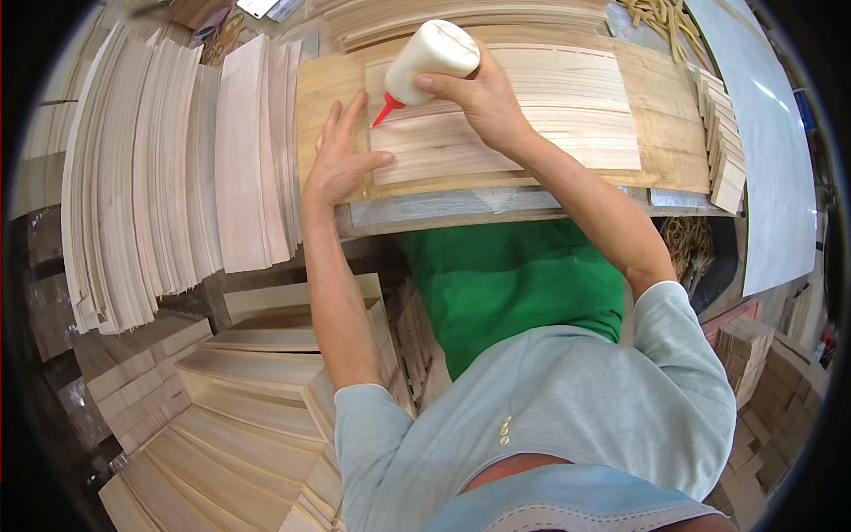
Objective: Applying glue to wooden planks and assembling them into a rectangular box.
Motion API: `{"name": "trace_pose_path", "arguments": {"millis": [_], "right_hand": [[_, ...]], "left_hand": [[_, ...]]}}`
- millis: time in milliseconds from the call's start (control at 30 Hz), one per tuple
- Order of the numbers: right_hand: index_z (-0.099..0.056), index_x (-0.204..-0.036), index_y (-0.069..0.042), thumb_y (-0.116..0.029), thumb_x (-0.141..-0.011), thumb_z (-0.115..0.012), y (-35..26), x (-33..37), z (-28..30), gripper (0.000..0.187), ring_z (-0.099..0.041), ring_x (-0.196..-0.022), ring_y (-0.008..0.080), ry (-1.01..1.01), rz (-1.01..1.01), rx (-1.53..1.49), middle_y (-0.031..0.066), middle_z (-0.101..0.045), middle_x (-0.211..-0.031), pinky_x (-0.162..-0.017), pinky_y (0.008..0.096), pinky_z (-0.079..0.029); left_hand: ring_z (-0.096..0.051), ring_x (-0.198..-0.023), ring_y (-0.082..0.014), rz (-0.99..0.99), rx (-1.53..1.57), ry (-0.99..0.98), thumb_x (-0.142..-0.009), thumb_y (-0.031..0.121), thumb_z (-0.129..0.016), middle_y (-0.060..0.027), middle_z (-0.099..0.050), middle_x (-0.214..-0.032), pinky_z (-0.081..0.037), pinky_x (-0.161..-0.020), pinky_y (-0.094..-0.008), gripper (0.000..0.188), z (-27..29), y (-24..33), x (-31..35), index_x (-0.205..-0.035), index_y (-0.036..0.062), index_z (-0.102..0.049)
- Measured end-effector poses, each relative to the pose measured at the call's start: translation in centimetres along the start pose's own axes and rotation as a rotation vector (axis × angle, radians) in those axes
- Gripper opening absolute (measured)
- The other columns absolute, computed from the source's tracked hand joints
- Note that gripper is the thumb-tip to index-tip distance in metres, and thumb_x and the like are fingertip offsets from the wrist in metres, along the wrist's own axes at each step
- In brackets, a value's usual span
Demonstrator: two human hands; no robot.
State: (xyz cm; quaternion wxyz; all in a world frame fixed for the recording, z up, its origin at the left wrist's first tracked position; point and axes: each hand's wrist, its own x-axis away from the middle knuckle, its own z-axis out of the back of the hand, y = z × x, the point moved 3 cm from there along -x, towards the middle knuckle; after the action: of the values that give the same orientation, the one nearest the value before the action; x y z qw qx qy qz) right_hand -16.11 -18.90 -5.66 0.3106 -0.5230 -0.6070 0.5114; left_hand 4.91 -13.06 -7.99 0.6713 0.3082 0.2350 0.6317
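And here, gripping the white bottle (433,60) in the right hand (483,102), closed around its near side with the thumb across the front! Tilted well over, base up and to the right, aiming the red nozzle (388,110) down and leftward. Poised right over the left end of the pale wood panel (532,124); hard to tell whether touching or just short of it. Projecting leftward from the right hand, into the space between both hands, nozzle end just right of the left hand (341,164). Look at that one: spread wide open at the panel's left edge, thumb pointing right, without a grip on anything. Underneath, laid flat: a broader wooden board (669,124), up on the table (532,202). Over to the left, stacks of thin wood sheets (142,177); at the right end, a staggered row of small wood pieces (722,142).
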Motion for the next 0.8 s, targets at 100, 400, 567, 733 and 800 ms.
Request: {"name": "trace_pose_path", "arguments": {"millis": [100,400,567,733,800], "right_hand": [[-0.045,-0.123,0.000,-0.014,-0.078,-0.075,-0.7,0.3,1.0,0.055,-0.059,-0.102,0.0176,0.011,0.001,-0.012,0.0088,-0.059,-0.111,-0.082,0.0306,-0.052],[-0.051,-0.122,-0.003,-0.011,-0.080,-0.073,-4.7,2.5,8.6,0.048,-0.058,-0.104,0.0170,0.061,0.027,0.118,0.0071,-0.061,-0.111,-0.087,0.0318,-0.050],[-0.050,-0.124,-0.003,-0.011,-0.080,-0.072,-7.0,4.4,14.2,0.050,-0.058,-0.104,0.0182,0.133,0.030,0.190,0.0079,-0.060,-0.112,-0.086,0.0328,-0.051],[-0.049,-0.125,-0.003,-0.012,-0.080,-0.073,-9.0,6.2,19.0,0.051,-0.058,-0.105,0.0193,0.206,0.067,0.228,0.0084,-0.060,-0.113,-0.086,0.0344,-0.052],[-0.049,-0.125,-0.003,-0.013,-0.080,-0.073,-9.7,6.8,21.1,0.052,-0.059,-0.106,0.0201,0.209,0.078,0.263,0.0088,-0.060,-0.113,-0.086,0.0349,-0.053]], "left_hand": [[-0.014,-0.142,-0.0340,0.003,-0.013,0.000,-0.059,0.025,-0.080,-0.0178,-0.033,-0.148,-0.014,-0.114,-0.0447,0.098,0.0,-0.2,0.0,-0.145,0.0153,-0.034],[-0.015,-0.142,-0.0351,0.043,-0.029,0.000,-0.059,0.021,-0.078,-0.0246,-0.025,-0.149,-0.017,-0.113,-0.0436,0.096,0.1,0.0,-0.1,-0.144,0.0183,-0.035],[-0.014,-0.143,-0.0333,0.040,0.008,-0.024,-0.060,0.017,-0.077,-0.0233,-0.025,-0.149,-0.018,-0.114,-0.0424,0.093,-0.2,0.5,-0.2,-0.144,0.0188,-0.035],[-0.013,-0.143,-0.0301,-0.003,0.022,-0.055,-0.061,0.012,-0.074,-0.0185,-0.027,-0.150,-0.016,-0.115,-0.0399,0.091,-0.1,1.0,-0.2,-0.144,0.0160,-0.035],[-0.012,-0.144,-0.0283,0.043,0.041,-0.050,-0.061,0.010,-0.074,-0.0158,-0.029,-0.150,-0.015,-0.115,-0.0387,0.092,-0.1,1.2,-0.3,-0.144,0.0141,-0.035]]}}
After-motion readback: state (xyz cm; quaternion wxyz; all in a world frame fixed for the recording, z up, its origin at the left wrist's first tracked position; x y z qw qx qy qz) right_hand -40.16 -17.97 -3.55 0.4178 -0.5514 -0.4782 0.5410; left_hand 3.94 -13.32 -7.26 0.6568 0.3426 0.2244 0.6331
